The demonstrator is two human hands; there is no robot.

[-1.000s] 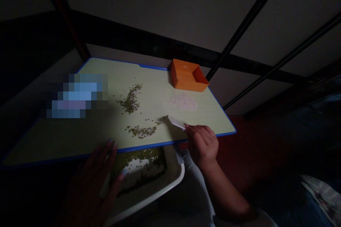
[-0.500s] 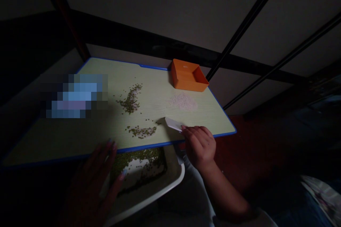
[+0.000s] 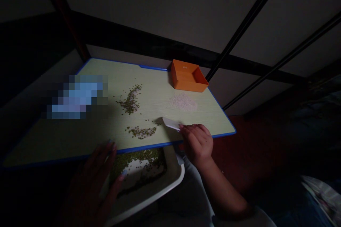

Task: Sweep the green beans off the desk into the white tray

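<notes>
My right hand [image 3: 198, 143] is closed around the end of a flat white scraper-like piece [image 3: 171, 123], its far edge close to the tabletop. Just left of that edge lies a small mixed heap of green beans and pale grains [image 3: 142, 132]. Another green-and-pale heap [image 3: 130, 102] spreads farther back, and a pale pinkish grain pile [image 3: 184, 101] is to the right. My left hand [image 3: 98, 177], dim in shadow, has its fingers spread at the table's front edge, over the side of a white tub [image 3: 182, 172] with green beans [image 3: 144, 154] inside.
An orange box [image 3: 190, 85] stands at the table's back right corner. The pale table [image 3: 106, 127] has a blue rim. A blurred-out bright patch [image 3: 77, 97] covers something on the left. Wall panels [image 3: 149, 7] rise behind, and a reddish floor [image 3: 234, 159] shows at right.
My right hand has shifted slightly left with the white scraper-like piece, toward the near heap. My left hand and the heaps look the same.
</notes>
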